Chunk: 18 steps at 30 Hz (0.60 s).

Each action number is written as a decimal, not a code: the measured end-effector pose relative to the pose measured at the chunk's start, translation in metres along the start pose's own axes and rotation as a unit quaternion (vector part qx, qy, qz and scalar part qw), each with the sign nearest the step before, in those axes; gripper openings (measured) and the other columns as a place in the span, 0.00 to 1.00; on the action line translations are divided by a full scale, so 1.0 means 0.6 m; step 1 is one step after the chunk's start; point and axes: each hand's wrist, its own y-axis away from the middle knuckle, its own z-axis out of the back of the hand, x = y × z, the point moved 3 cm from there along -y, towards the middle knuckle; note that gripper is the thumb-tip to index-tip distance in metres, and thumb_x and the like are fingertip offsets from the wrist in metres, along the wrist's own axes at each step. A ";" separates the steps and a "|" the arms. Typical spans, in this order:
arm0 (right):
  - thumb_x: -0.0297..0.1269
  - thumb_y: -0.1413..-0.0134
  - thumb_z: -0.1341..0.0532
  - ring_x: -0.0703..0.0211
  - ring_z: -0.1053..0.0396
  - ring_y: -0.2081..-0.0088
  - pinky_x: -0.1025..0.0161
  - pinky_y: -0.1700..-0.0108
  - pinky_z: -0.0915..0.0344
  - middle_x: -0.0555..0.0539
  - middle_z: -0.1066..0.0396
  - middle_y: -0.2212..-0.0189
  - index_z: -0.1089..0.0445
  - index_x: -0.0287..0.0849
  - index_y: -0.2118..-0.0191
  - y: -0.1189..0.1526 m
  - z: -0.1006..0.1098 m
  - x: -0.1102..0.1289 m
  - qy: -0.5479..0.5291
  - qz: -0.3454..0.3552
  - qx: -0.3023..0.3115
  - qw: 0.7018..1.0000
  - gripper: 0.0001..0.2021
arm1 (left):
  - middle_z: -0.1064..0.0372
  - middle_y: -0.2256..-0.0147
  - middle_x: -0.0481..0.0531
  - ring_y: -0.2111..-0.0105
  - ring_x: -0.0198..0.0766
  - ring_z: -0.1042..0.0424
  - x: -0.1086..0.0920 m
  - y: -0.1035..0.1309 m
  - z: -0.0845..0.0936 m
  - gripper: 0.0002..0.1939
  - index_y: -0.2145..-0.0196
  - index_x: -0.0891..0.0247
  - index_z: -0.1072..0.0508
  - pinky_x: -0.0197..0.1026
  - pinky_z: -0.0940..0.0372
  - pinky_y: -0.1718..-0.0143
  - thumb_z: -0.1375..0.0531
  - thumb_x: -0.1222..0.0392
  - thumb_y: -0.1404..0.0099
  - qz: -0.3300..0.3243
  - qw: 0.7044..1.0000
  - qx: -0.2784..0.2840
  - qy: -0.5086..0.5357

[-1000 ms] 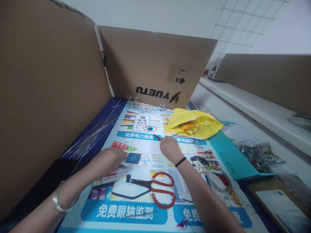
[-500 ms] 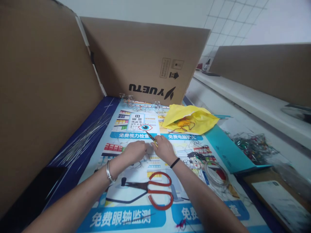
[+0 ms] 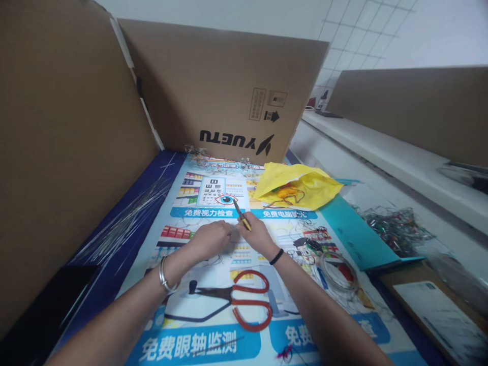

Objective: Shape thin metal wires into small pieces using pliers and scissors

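Observation:
My left hand (image 3: 213, 240) is closed in a pinch over the middle of the printed mat. Whatever its fingertips hold is hidden or too fine to make out. Close beside it, almost touching, my right hand (image 3: 256, 233) is closed around a slim pointed tool with a dark tip and a yellow-and-black body (image 3: 244, 219). The tool's point faces away from me, towards the printed eye. Nearer to me, red-handled scissors (image 3: 233, 294) lie on the mat, blades to the left.
A yellow pouch (image 3: 324, 195) holds an orange wiry piece. Thin wires (image 3: 129, 218) lie at left, a wire coil (image 3: 339, 272) at right. Tangled wire pieces (image 3: 396, 229) sit beyond a teal folder (image 3: 354, 234). Cardboard panels (image 3: 221, 76) stand behind and left.
The pointed tool has turned in my right hand, from slanting left to pointing more directly away from me. Both hands stay close together, and the view has shifted slightly.

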 end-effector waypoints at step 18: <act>0.34 0.60 0.38 0.69 0.43 0.80 0.69 0.78 0.46 0.57 0.42 0.82 0.34 0.41 0.67 0.001 -0.001 0.039 -0.392 -0.074 -0.001 0.917 0.10 | 0.39 0.81 0.43 0.81 0.30 0.39 0.020 -0.002 0.007 0.09 0.76 0.63 0.36 0.34 0.44 0.77 0.45 0.55 0.43 0.050 0.856 -0.075 0.510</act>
